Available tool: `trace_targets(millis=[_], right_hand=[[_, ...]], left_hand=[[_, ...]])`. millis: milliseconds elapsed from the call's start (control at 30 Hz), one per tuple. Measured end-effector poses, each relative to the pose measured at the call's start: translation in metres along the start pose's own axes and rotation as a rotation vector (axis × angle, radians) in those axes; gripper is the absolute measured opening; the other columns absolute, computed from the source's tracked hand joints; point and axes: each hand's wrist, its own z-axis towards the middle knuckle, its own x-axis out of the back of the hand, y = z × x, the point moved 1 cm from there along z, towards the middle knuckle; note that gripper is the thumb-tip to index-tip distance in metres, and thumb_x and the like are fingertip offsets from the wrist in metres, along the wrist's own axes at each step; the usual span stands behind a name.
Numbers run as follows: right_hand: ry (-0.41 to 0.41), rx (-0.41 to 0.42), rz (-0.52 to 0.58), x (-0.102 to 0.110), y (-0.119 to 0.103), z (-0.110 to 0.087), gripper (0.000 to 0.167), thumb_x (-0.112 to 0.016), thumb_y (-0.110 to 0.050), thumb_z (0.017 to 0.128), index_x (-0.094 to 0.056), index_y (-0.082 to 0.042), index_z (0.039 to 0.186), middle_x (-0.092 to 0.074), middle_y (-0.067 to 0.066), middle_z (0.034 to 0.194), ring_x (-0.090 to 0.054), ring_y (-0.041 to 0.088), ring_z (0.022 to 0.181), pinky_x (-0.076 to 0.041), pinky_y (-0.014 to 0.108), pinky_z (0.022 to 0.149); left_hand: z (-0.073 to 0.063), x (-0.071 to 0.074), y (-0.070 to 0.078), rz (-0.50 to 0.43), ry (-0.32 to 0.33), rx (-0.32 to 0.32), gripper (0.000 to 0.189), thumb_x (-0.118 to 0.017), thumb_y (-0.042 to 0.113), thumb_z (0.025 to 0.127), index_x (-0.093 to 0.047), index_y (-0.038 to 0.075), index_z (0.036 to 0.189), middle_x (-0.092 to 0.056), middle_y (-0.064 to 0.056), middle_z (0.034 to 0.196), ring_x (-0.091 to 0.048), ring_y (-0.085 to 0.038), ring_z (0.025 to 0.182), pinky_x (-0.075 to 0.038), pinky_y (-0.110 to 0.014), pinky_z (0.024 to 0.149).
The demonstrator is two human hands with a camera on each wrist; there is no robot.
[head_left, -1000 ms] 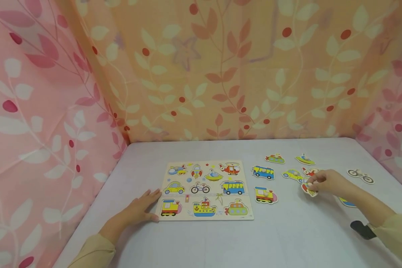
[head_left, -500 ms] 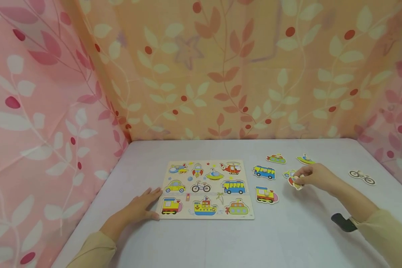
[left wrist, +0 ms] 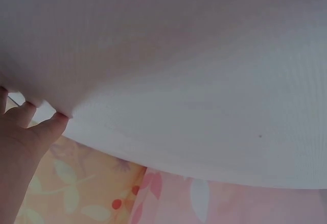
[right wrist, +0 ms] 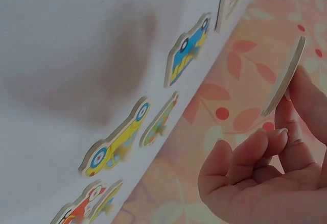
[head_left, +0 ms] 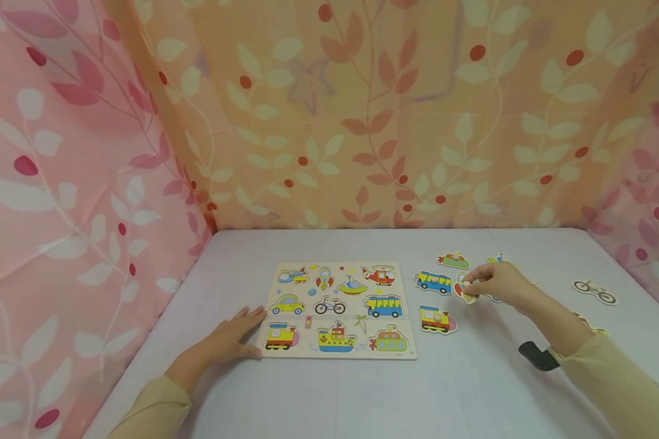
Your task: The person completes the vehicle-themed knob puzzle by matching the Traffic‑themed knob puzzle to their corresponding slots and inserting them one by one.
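Note:
My right hand [head_left: 496, 281] pinches a rocket puzzle piece [head_left: 462, 289] by its knob, raised above the table. In the right wrist view this piece [right wrist: 284, 78] shows edge-on between thumb and fingers. It hides part of the yellow car piece [right wrist: 120, 142] in the head view. Beside it lie the blue bus piece [head_left: 434, 283] and submarine piece [head_left: 453, 260]. My left hand [head_left: 232, 337] rests with extended fingers at the left edge of the wooden puzzle board [head_left: 315, 353]. An airplane piece [head_left: 296, 276] with a knob sits in the board's upper left.
Right of the board lies a train piece [head_left: 437, 319]. A saucer piece [head_left: 503, 261] and a helicopter piece [right wrist: 79, 206] are partly hidden. The bicycle piece [head_left: 595, 291] lies far right. Another piece [head_left: 600, 331] peeks out by my right forearm. Patterned curtains [head_left: 329, 122] enclose the table.
My right hand has carried the rocket piece left from beside the helicopter piece, past the car piece, toward the bus piece. My left hand stays at the board's edge.

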Motion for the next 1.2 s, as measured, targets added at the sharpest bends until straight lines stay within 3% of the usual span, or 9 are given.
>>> trace_targets(millis=[233, 500, 767, 900, 1033, 1200], right_hand=[[-0.027, -0.013, 0.047, -0.008, -0.010, 0.008, 0.034, -0.077, -0.026, 0.084, -0.069, 0.001, 0.102, -0.061, 0.002, 0.078, -0.050, 0.022, 0.080, -0.040, 0.034, 0.063], [-0.038, -0.002, 0.063, -0.019, -0.024, 0.016, 0.036, -0.078, -0.029, 0.083, -0.070, 0.000, 0.102, -0.063, 0.002, 0.080, -0.051, 0.025, 0.087, -0.043, 0.035, 0.070], [-0.030, 0.000, 0.078, -0.032, -0.038, 0.025, 0.035, -0.078, -0.028, 0.083, -0.070, 0.000, 0.103, -0.054, 0.011, 0.095, -0.045, 0.028, 0.095, -0.040, 0.036, 0.071], [-0.042, -0.016, 0.093, -0.037, -0.046, 0.030, 0.034, -0.078, -0.027, 0.084, -0.070, -0.001, 0.104, -0.059, 0.018, 0.103, -0.046, 0.034, 0.104, -0.042, 0.042, 0.079], [-0.042, -0.033, 0.098, -0.043, -0.055, 0.034, 0.031, -0.077, -0.026, 0.084, -0.070, -0.002, 0.103, -0.062, 0.011, 0.090, -0.047, 0.029, 0.095, -0.040, 0.038, 0.074], [-0.035, -0.010, 0.114, -0.049, -0.064, 0.039, 0.029, -0.077, -0.024, 0.084, -0.070, -0.002, 0.101, -0.061, 0.006, 0.086, -0.047, 0.026, 0.091, -0.038, 0.036, 0.071]], left_hand=[[0.000, 0.002, 0.001, 0.005, 0.000, 0.005, 0.091, -0.080, 0.039, 0.075, -0.038, 0.006, 0.149, -0.031, -0.016, 0.155, -0.015, -0.045, 0.143, -0.013, -0.071, 0.107], [0.001, 0.002, 0.002, 0.009, -0.002, 0.006, 0.091, -0.081, 0.038, 0.075, -0.038, 0.006, 0.149, -0.030, -0.015, 0.156, -0.015, -0.045, 0.143, -0.014, -0.071, 0.107], [0.002, 0.001, 0.000, -0.002, -0.004, 0.005, 0.092, -0.081, 0.038, 0.075, -0.037, 0.006, 0.149, -0.030, -0.015, 0.156, -0.015, -0.045, 0.143, -0.013, -0.070, 0.107], [0.000, 0.001, -0.001, -0.002, -0.001, 0.011, 0.092, -0.080, 0.039, 0.075, -0.037, 0.007, 0.150, -0.030, -0.014, 0.156, -0.014, -0.044, 0.144, -0.012, -0.070, 0.108], [0.000, 0.001, 0.000, -0.004, -0.004, 0.016, 0.092, -0.080, 0.039, 0.075, -0.037, 0.008, 0.150, -0.030, -0.013, 0.156, -0.014, -0.044, 0.144, -0.012, -0.069, 0.108], [0.000, 0.000, 0.000, -0.003, -0.010, 0.027, 0.092, -0.081, 0.038, 0.075, -0.036, 0.009, 0.150, -0.029, -0.013, 0.157, -0.013, -0.043, 0.144, -0.012, -0.069, 0.109]])
